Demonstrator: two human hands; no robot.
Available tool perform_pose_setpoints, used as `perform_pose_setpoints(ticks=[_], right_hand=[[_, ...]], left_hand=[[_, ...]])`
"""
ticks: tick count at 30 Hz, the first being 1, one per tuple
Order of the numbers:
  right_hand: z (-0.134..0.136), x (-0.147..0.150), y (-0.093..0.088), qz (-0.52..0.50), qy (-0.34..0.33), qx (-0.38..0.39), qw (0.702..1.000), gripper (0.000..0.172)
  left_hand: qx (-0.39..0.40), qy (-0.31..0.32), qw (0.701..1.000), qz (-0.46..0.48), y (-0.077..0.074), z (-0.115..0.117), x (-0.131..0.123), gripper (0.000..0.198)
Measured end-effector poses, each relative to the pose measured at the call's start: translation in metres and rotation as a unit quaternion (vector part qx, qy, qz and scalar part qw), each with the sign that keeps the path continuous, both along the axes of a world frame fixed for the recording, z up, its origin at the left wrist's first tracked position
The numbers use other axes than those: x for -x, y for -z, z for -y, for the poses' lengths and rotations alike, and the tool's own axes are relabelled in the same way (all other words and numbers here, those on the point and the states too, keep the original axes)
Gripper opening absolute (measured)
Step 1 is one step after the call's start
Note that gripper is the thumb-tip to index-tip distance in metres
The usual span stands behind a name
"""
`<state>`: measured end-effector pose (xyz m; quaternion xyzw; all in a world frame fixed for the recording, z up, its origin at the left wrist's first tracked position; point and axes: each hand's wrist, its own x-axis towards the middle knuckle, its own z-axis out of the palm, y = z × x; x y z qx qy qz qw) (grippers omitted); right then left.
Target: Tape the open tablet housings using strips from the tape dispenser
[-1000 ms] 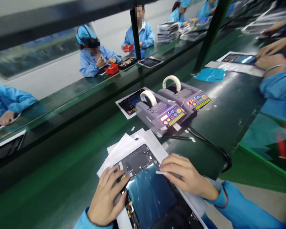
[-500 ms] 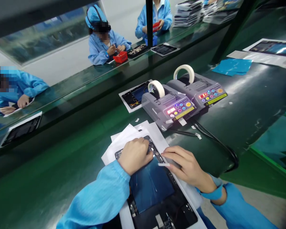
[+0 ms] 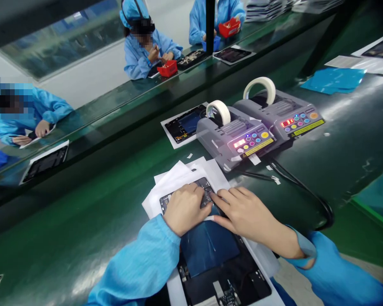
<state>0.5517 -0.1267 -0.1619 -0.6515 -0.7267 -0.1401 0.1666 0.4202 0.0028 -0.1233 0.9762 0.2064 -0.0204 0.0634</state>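
Note:
An opened tablet (image 3: 223, 280) with a dark blue battery panel (image 3: 207, 250) and exposed circuit parts lies on white paper in front of me. My left hand (image 3: 188, 208) rests over its far end, fingers curled down and fingertips hidden from view. Close beside it on the right, my right hand (image 3: 242, 212) is closed, its index finger touching the tablet's upper part. A short white tape strip (image 3: 209, 218) sticks out at the right thumb tip, just above the battery panel, reaching toward the left thumb.
Two grey tape dispensers (image 3: 239, 136) with tape rolls stand beyond the tablet, their black cable (image 3: 306, 191) running right. Another opened tablet (image 3: 185, 125) lies behind them. Blue sheets (image 3: 335, 80) lie at the far right. Co-workers (image 3: 147, 46) sit across a raised green ledge.
My right hand has moved left, up against my left hand, bringing the tape strip over the upper part of the tablet. My left hand stays at the tablet's far end. The view has shifted slightly.

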Motion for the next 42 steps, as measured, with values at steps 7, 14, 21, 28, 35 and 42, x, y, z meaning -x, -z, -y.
perform_pose_setpoints(ticks=[7, 14, 21, 28, 35, 42], right_hand=[[0.01, -0.006, 0.019, -0.11, -0.008, 0.042, 0.993, 0.038], [0.008, -0.009, 0.014, -0.085, -0.031, 0.016, 0.996, 0.036], [-0.002, -0.025, 0.013, -0.115, -0.073, 0.004, 0.991, 0.031], [-0.027, -0.03, 0.001, 0.001, -0.124, 0.033, 0.992, 0.034], [-0.026, -0.035, 0.003, 0.005, -0.159, -0.009, 0.987, 0.03], [-0.037, -0.036, -0.007, -0.002, -0.157, 0.128, 0.979, 0.025]], left_hand=[[0.028, 0.004, 0.999, 0.045, 0.017, -0.002, 0.004, 0.011], [-0.008, 0.116, 0.98, 0.158, 0.028, -0.009, 0.018, 0.017], [-0.074, 0.182, 0.967, 0.161, 0.035, -0.008, 0.027, 0.023], [-0.102, 0.184, 0.967, 0.144, 0.039, -0.007, 0.028, 0.025], [-0.131, 0.187, 0.963, 0.146, 0.038, -0.002, 0.029, 0.023], [-0.133, 0.183, 0.961, 0.157, 0.039, -0.002, 0.03, 0.025]])
